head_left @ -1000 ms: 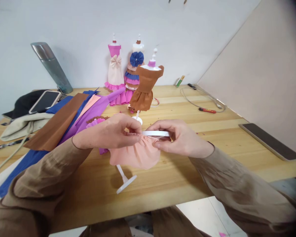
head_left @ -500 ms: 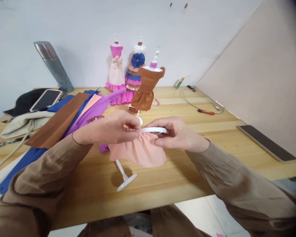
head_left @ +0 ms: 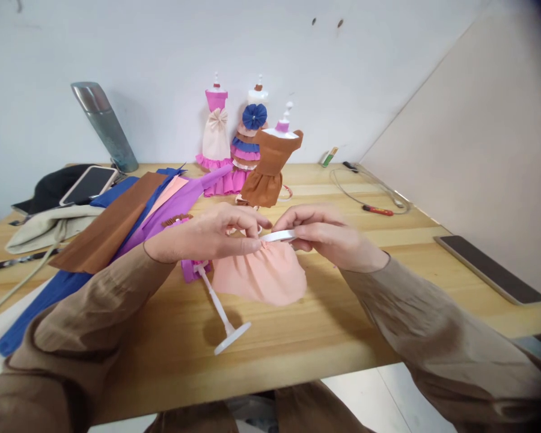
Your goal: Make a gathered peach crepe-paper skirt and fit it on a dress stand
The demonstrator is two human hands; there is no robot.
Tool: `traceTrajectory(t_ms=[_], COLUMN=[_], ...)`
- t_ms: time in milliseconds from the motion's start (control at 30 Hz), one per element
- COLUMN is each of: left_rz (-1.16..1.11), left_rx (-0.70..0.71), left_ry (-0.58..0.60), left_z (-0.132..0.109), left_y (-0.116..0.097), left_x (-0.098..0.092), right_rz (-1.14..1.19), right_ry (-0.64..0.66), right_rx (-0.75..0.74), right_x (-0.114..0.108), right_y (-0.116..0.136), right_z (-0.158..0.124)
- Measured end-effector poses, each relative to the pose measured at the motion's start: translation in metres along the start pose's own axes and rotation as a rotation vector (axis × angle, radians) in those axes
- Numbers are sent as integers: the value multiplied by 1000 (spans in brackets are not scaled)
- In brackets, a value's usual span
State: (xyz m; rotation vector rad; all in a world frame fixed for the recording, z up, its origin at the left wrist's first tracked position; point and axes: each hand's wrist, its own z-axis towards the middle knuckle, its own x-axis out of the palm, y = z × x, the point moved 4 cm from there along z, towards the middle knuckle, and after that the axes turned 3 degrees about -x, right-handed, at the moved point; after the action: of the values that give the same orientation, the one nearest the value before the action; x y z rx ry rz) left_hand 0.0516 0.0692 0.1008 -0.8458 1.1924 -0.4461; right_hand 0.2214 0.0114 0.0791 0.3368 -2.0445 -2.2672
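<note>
A thin white roll, apparently tape [head_left: 279,235], is gripped between the fingers and thumb of my right hand [head_left: 327,237]. Beneath it hangs a peach piece of gathered fabric [head_left: 264,276], shaped like a small skirt. My left hand [head_left: 216,234] pinches the fabric's gathered top edge, with its fingertips close to the roll. Under my left forearm lies a small mannequin stand [head_left: 216,307] on its side, with magenta cloth [head_left: 189,270] at its upper end. Part of it is hidden by my left hand.
Dressed mini mannequins in brown [head_left: 270,159], pink and white [head_left: 216,132], and ruffled tiers [head_left: 247,147] stand behind my hands. Fabric strips [head_left: 112,219], a phone [head_left: 90,185] and a leaning flask [head_left: 106,126] are left. A cable [head_left: 342,186] and dark slab [head_left: 489,267] lie right.
My right hand has shifted its grip on the white roll, its fingers now further over it. My left fingers have spread slightly, and the peach fabric has moved a little to the right.
</note>
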Motion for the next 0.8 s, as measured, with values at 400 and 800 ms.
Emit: traceTrajectory(t_ms=[400, 800], left_rz=[-374, -327], left_rx=[-82, -42], left_ry=[-62, -130], left_z=[5, 5], left_y=[11, 14], left_x=[14, 15], right_rz=[-334, -248], right_ry=[-537, -317], right_rx=[-479, -105], right_x=[-13, 10], right_y=[17, 0], right_z=[-16, -18])
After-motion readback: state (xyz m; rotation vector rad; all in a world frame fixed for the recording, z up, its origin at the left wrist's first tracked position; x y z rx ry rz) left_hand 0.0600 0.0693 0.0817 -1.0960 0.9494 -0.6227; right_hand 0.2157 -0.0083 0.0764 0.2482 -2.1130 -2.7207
